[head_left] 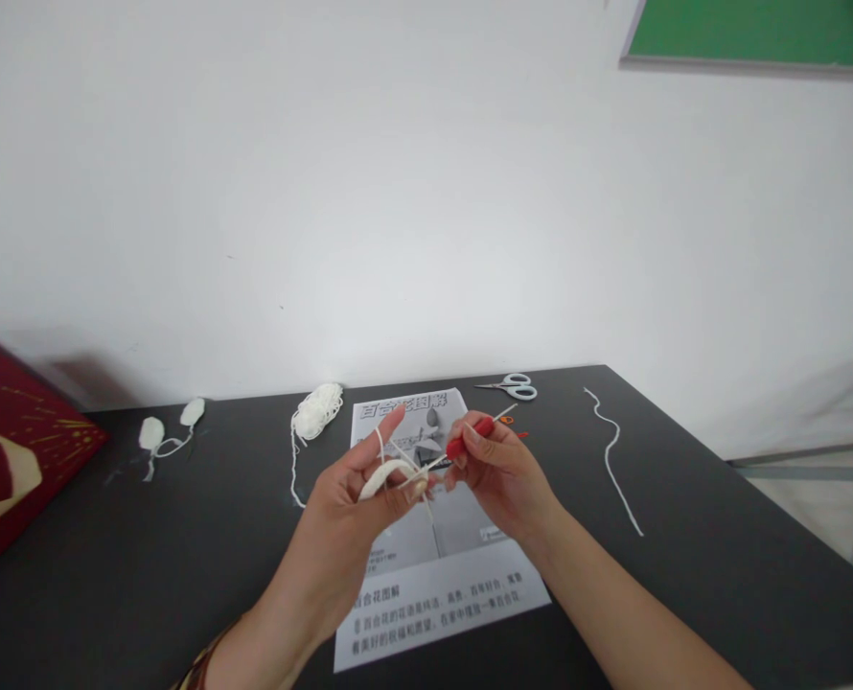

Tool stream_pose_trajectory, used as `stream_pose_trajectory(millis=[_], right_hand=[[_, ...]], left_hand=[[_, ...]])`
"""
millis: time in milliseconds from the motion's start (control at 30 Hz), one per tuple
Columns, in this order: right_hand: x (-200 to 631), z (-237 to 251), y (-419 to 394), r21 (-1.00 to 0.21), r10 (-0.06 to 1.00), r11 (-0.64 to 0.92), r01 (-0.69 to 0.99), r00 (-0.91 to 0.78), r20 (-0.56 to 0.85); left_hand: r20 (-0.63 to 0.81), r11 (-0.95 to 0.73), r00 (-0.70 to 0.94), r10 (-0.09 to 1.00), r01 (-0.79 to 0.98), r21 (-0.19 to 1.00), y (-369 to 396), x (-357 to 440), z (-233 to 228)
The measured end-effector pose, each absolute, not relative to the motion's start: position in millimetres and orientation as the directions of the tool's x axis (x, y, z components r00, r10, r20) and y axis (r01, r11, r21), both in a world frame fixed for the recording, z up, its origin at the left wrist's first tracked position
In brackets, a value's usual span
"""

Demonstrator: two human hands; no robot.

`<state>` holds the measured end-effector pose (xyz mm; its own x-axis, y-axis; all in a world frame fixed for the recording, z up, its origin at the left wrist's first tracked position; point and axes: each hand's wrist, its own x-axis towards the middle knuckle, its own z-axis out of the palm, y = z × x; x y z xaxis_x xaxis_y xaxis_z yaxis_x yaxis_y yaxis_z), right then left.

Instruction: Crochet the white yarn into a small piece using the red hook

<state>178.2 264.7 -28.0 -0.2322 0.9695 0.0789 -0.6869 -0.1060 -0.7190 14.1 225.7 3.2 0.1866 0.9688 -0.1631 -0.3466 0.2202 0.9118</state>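
My left hand [358, 489] pinches a small white crocheted piece [380, 476], with a strand of yarn running over its raised index finger. In my right hand [498, 460] is a crochet hook with a red handle [471, 437], held closed between thumb and fingers. The hook's thin metal end reaches left to the crocheted piece; its tip is too small to make out among the strands. Both hands are above a printed paper sheet [455, 594]. A ball of white yarn [318, 410] lies behind my left hand, its strand trailing down toward that hand.
Two small white crocheted petals [192, 412] joined by yarn lie at the left. Scissors [518, 386] rest near the wall, with a small orange item [505, 420] nearby. A loose yarn piece [609, 450] lies right on the black table [685, 594]. A red box [16, 450] stands at far left.
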Motion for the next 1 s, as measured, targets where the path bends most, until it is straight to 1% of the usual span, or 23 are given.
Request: stream_pose_trajectory(millis=[100, 200, 400, 567, 733, 833, 1000], right_hand=[[178, -28, 265, -0.720, 0.966, -0.118, -0.684, -0.247, 0.076], [178, -28, 265, -0.728, 0.960, -0.136, -0.672, -0.270, 0.070], [181, -26, 268, -0.756, 0.954, -0.158, -0.635, -0.295, 0.048], [180, -28, 268, -0.763, 0.954, -0.172, -0.623, -0.300, 0.030], [179, -28, 268, -0.752, 0.953, -0.183, -0.634, -0.301, 0.021], [179, -28, 268, -0.748, 0.954, -0.185, -0.637, -0.298, 0.018], [177, -30, 268, -0.743, 0.956, -0.192, -0.641, -0.293, 0.006]], left_hand=[[-0.137, 0.194, 0.215, 0.967, -0.273, 0.942, 226, 12, 5], [-0.064, 0.111, 0.263, 0.963, -0.168, 0.980, 229, 10, 9], [0.045, -0.056, 0.252, 0.967, 0.036, 0.998, 235, 7, 11], [0.086, -0.100, 0.289, 0.953, 0.034, 0.994, 237, 6, 3], [0.103, -0.154, 0.349, 0.932, 0.124, 0.980, 239, 2, 6], [0.088, -0.130, 0.297, 0.951, 0.128, 0.983, 237, 3, 9], [0.048, -0.051, 0.206, 0.977, 0.009, 0.999, 234, 9, 8]])
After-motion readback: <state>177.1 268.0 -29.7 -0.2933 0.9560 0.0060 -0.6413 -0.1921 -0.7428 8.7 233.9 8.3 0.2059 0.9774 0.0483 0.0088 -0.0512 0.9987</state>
